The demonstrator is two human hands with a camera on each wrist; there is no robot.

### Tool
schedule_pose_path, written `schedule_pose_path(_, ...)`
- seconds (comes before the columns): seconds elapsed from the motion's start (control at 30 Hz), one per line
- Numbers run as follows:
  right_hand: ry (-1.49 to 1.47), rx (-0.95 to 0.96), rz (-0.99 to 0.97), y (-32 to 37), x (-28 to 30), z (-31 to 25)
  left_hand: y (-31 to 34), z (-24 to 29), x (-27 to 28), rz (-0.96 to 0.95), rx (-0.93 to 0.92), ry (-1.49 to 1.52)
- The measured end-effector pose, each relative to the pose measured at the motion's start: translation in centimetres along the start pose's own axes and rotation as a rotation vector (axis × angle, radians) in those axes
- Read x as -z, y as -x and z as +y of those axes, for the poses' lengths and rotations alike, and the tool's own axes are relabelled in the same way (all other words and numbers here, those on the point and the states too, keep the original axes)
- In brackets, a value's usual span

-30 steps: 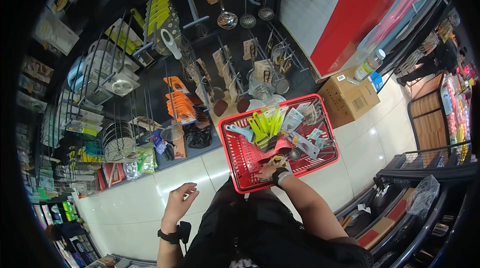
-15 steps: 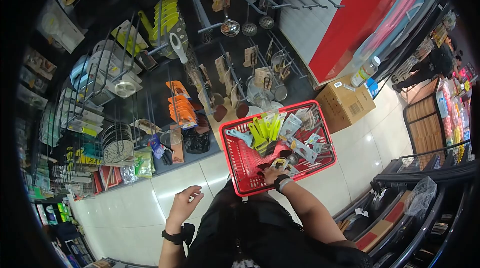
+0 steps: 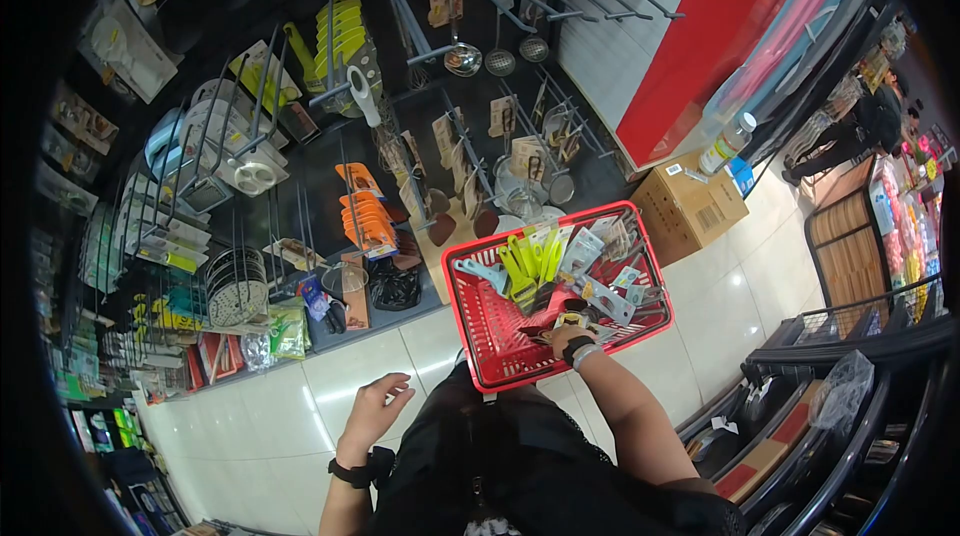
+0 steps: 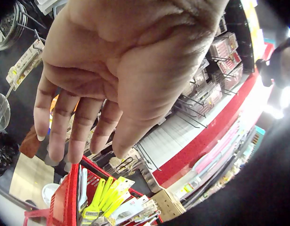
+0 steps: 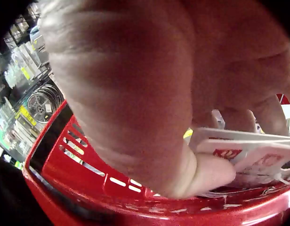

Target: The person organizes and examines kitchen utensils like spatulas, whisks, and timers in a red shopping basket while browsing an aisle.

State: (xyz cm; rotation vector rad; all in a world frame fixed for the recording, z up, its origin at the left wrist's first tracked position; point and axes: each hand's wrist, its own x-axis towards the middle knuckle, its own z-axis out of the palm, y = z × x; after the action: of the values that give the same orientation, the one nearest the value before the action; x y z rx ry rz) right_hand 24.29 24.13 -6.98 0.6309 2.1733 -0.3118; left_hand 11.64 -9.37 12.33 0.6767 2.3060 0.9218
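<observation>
In the head view a red shopping basket (image 3: 464, 336) stands in front of my lap. My right hand (image 3: 574, 340) reaches inside, over its near side. Thumb and fingers pinch white packaging cards (image 5: 255, 160) with red logos, seen in the right wrist view; the items on these cards are mostly hidden. Further in lie lime-green-handled kitchen tools (image 3: 527, 271), a light-blue-handled tool (image 3: 486, 273) and several carded metal utensils (image 3: 606, 298). My left hand (image 3: 372, 414) hovers left of the basket, palm facing the left wrist camera, fingers loosely bent and holding nothing.
Hooks ahead carry ladles (image 3: 463, 59), orange-handled tools (image 3: 368, 221) and lime-green-handled tools (image 3: 342, 36). A cardboard box (image 3: 690, 206) with a bottle (image 3: 730, 143) on top stands beyond the basket. Lower right is a dark shelf rack (image 3: 850, 366). Another person (image 3: 860, 141) stands far right.
My right hand has shifted to the right inside the basket, along its near side. The left hand has drifted slightly to the right. The basket's contents look nearly unchanged.
</observation>
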Motion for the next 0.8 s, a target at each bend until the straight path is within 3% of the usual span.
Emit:
schedule_pose_path(0.07, 0.057, -0.109, 0.056, -2.2, -2.2, 0.9, 0.0, 0.0, -0.1, -0.007, 0.002, -0.011)
schedule_pose_path(0.2, 0.018, -0.115, 0.044, 0.0, -0.3, 1.6, -0.1, -0.3, -0.3, -0.002, -0.024, 0.017)
schedule_pose_path(0.8, -0.144, -0.026, 0.32, -1.0, -2.3, 6.7, -0.6, -0.3, -0.6, -0.074, -0.045, -0.027)
